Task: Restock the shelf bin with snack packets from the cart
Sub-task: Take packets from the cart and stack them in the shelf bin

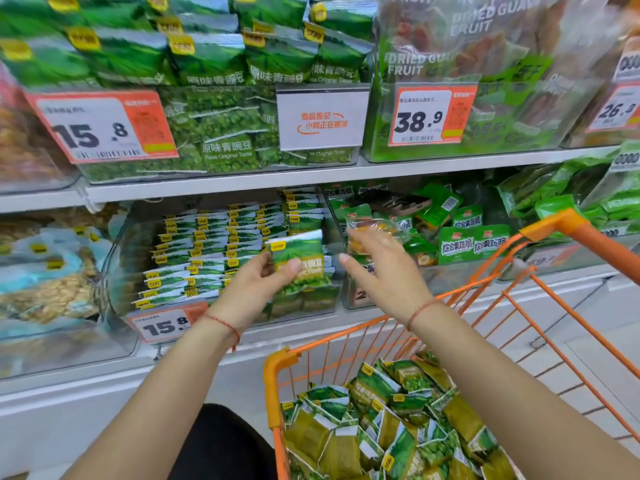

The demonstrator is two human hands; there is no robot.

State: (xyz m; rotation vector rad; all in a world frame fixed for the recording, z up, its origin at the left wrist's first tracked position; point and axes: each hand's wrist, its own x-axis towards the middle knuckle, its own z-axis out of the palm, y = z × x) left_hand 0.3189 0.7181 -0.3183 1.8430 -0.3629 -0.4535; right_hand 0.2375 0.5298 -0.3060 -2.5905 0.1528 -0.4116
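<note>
My left hand pinches a green pea snack packet, held upright in front of the clear shelf bin. The bin holds several rows of the same green-and-white packets standing on edge. My right hand is raised just right of the packet, fingers spread and relaxed; a small orange-filled packet shows right behind its fingertips, and I cannot tell whether the fingers hold it. Below, the orange wire cart holds a heap of several green pea packets.
Price tags marked 15.8 hang on the bin front and on the upper shelf. The neighbouring bin to the right holds green mixed-snack bags. The cart's orange handle crosses at right. Dried guava bags fill the upper right.
</note>
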